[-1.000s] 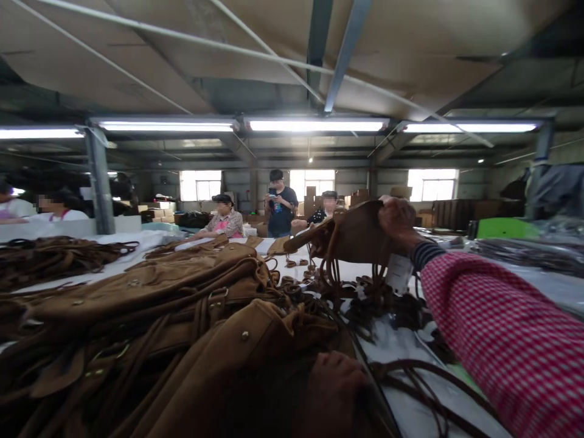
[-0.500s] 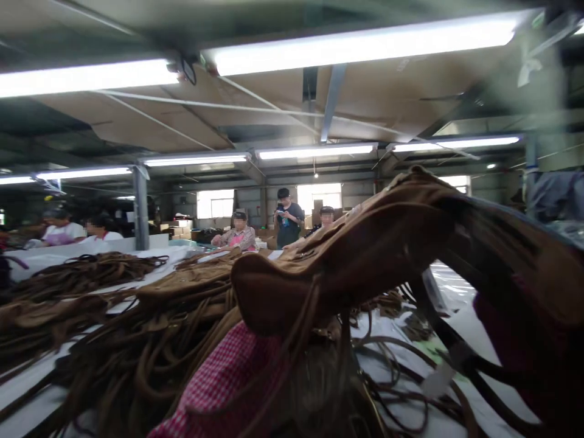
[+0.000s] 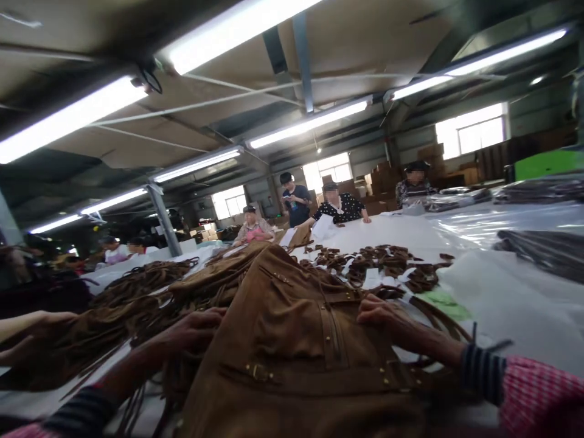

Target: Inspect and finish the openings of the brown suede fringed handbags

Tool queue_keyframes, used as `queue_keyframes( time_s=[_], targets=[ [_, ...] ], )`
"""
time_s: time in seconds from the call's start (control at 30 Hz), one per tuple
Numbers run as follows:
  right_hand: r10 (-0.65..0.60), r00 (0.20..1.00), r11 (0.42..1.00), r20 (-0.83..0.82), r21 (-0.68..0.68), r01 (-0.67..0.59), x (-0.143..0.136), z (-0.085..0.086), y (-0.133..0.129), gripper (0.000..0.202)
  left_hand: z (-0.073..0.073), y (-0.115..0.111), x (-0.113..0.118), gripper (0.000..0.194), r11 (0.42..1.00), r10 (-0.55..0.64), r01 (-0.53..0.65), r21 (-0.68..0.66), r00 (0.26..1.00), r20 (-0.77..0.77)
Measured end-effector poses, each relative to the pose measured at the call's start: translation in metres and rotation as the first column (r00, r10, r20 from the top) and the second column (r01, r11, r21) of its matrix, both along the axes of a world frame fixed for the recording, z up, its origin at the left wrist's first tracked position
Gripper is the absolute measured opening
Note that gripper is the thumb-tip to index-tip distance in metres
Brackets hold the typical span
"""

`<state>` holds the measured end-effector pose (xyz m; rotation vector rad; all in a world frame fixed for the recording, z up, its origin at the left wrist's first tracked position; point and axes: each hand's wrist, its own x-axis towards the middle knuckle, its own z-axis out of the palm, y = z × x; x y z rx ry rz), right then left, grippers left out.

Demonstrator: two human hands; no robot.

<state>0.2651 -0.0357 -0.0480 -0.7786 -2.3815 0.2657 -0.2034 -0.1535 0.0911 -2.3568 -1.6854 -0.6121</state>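
Note:
A brown suede-like bag [image 3: 292, 322] with buckles, small metal studs and a zipped pocket spreads out in front of me, its top edge tilted away. At its left edge my left hand [image 3: 196, 328] has its fingers curled against the material; the fingertips are partly hidden. My right hand [image 3: 381, 313] is closed on the bag's upper right side. Brown straps [image 3: 433, 319] trail out beyond my right wrist. Checked pink sleeves with dark striped cuffs cover my arms.
Another person's hand [image 3: 45, 322] reaches in from the left over more brown bags and straps. Small brown pieces [image 3: 387, 261] lie on the white table covering [image 3: 401, 228]. Several people sit or stand across the table. Plastic-wrapped dark goods [image 3: 547, 188] are at right.
The bag has dropped from a raised, folded position to lie spread before me. Both my hands now show at its sides. The view has tilted and turned right.

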Motion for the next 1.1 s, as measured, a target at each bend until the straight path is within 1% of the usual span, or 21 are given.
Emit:
queue_keyframes(
  time_s=[0.07, 0.1, 0.13, 0.2, 0.23, 0.27, 0.33, 0.37, 0.43, 0.5, 0.53, 0.57, 0.6, 0.63, 0.7, 0.77, 0.83, 0.9, 0.97, 1.03, 1.1],
  targets=[
    [0.026, 1.000, 1.000, 0.004, -0.006, -0.026, -0.007, -0.021, -0.002, 0.032, 0.011, -0.008, -0.016, 0.062, 0.967, 0.221, -0.197, -0.164, 0.965, 0.143],
    [0.021, 1.000, 1.000, -0.010, -0.011, -0.021, -0.009, -0.026, -0.002, 0.031, 0.021, -0.010, -0.016, 0.057, 0.941, 0.319, -0.294, -0.168, 0.936, 0.147],
    [0.018, 1.000, 1.000, -0.016, -0.016, -0.019, -0.009, -0.026, -0.002, 0.031, 0.031, -0.011, -0.011, 0.051, 0.926, 0.374, -0.362, -0.109, 0.920, 0.116],
    [0.018, 1.000, 1.000, 0.011, -0.024, -0.018, -0.006, -0.022, 0.001, 0.032, 0.047, -0.006, 0.018, 0.043, 0.929, 0.367, -0.368, 0.037, 0.930, 0.020],
    [0.024, 0.999, 0.999, 0.037, -0.028, -0.023, -0.003, -0.019, 0.002, 0.032, 0.048, -0.001, 0.037, 0.041, 0.944, 0.303, -0.295, 0.150, 0.953, -0.031],
    [0.034, 0.997, 0.999, 0.063, -0.031, -0.032, 0.000, -0.016, 0.003, 0.032, 0.044, 0.006, 0.056, 0.038, 0.973, 0.158, -0.131, 0.192, 0.978, -0.135],
    [0.042, 0.995, 0.999, 0.089, -0.031, -0.039, 0.007, -0.013, 0.004, 0.033, 0.016, 0.022, 0.085, 0.037, 0.987, -0.067, 0.117, 0.110, 0.923, -0.379],
    [0.036, 0.996, 0.999, 0.084, -0.028, -0.034, 0.010, -0.013, 0.003, 0.035, -0.007, 0.030, 0.091, 0.041, 0.984, -0.113, 0.162, 0.071, 0.885, -0.451],
    [-0.001, 1.000, 1.000, 0.030, -0.025, 0.002, 0.015, -0.014, 0.001, 0.038, -0.062, 0.040, 0.090, 0.044, 0.986, -0.133, 0.167, 0.016, 0.835, -0.534],
    [-0.057, 0.996, 0.998, -0.062, -0.027, 0.055, 0.017, -0.015, -0.001, 0.037, -0.110, 0.042, 0.076, 0.050, 0.986, -0.119, 0.163, 0.034, 0.832, -0.542],
    [-0.097, 0.989, 0.995, -0.115, -0.033, 0.094, 0.016, -0.015, -0.002, 0.035, -0.125, 0.041, 0.069, 0.052, 0.987, -0.113, 0.156, 0.035, 0.832, -0.543],
    [-0.150, 0.974, 0.988, -0.171, -0.049, 0.144, 0.014, -0.014, -0.002, 0.032, -0.134, 0.040, 0.063, 0.054, 0.987, -0.115, 0.156, 0.030, 0.832, -0.542],
    [-0.218, 0.951, 0.975, -0.220, -0.087, 0.203, 0.012, -0.014, -0.002, 0.028, -0.135, 0.038, 0.060, 0.055, 0.988, -0.122, 0.156, 0.016, 0.831, -0.542],
    [-0.295, 0.919, 0.953, -0.263, -0.153, 0.262, 0.009, -0.013, -0.001, 0.024, -0.129, 0.037, 0.059, 0.054, 0.986, -0.139, 0.165, 0.000, 0.832, -0.537],
    [-0.429, 0.839, 0.876, -0.334, -0.379, 0.297, 0.002, -0.011, 0.001, 0.022, -0.104, 0.036, 0.068, 0.043, 0.980, -0.193, 0.186, -0.064, 0.844, -0.501],
    [-0.477, 0.779, 0.774, -0.406, -0.614, 0.154, -0.006, -0.009, 0.001, 0.033, -0.072, 0.039, 0.091, 0.024, 0.970, -0.234, 0.183, -0.161, 0.885, -0.404],
    [-0.446, 0.743, 0.719, -0.500, -0.694, -0.037, -0.015, -0.007, -0.003, 0.043, -0.043, 0.045, 0.125, 0.020, 0.956, -0.230, 0.170, -0.237, 0.940, -0.251],
    [-0.373, 0.743, 0.747, -0.556, -0.655, -0.114, -0.022, -0.004, -0.010, 0.044, -0.025, 0.056, 0.167, 0.023, 0.945, -0.278, 0.244, -0.218, 0.950, -0.145],
    [-0.288, 0.786, 0.809, -0.547, -0.578, -0.106, -0.026, 0.000, -0.016, 0.033, -0.020, 0.069, 0.209, 0.033, 0.895, -0.433, 0.403, -0.192, 0.889, -0.151],
    [-0.179, 0.836, 0.851, -0.518, -0.509, -0.133, -0.021, 0.004, -0.021, 0.023, -0.025, 0.085, 0.243, 0.044, 0.792, -0.601, 0.560, -0.245, 0.786, -0.144],
    [-0.077, 0.865, 0.853, -0.496, -0.483, -0.201, -0.010, 0.007, -0.026, 0.025, -0.039, 0.101, 0.265, 0.050, 0.716, -0.674, 0.622, -0.316, 0.734, -0.083]
  ],
)
